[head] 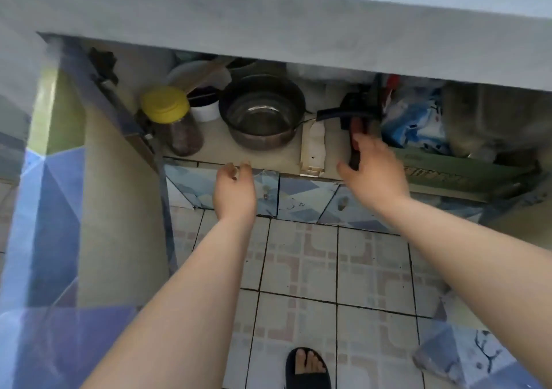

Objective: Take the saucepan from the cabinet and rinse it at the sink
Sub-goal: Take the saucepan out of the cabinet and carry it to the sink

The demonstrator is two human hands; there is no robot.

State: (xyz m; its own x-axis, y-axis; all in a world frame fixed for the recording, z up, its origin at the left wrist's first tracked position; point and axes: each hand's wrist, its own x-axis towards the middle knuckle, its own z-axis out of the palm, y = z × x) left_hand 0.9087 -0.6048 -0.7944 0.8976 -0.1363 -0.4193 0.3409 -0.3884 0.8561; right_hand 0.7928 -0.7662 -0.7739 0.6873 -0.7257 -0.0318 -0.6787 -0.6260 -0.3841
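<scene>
Above you a broad, smooth grey concrete slab, the table (268, 30), overhangs the open cabinet (254, 152), whose shelf is a flat, pale, matte surface with a strip of blue geometric tiles along its front lip. At your left the cabinet door (89, 179) stands swung open, a tall panel with a dull beige inner face and a blue-patterned edge. Under you the floor (328, 269) is glossy square tile, cream with pinkish-grey squared motifs and dark grout lines.

The saucepan (263, 114) sits upright in the middle of the shelf, round and deep, of dulled, stained metal with a shiny base; its long black handle (337, 113) points right. Just left of it stands a clear cylindrical jar (176, 120) with dark contents and a round yellow plastic lid, and behind that a small white tub (206, 109). To the right lies a crinkled blue-and-white plastic bag (418, 123).

Your right hand (373, 170) reaches into the cabinet below the handle's end, its fingers curled loosely around a dark, narrow object that is too blurred to name; it does not touch the saucepan. Your left hand (236, 188) hovers at the shelf's front lip, near the pan, fingers bent downward and loosely together, holding nothing. Your foot wears a dark rubber sandal (307, 370).
</scene>
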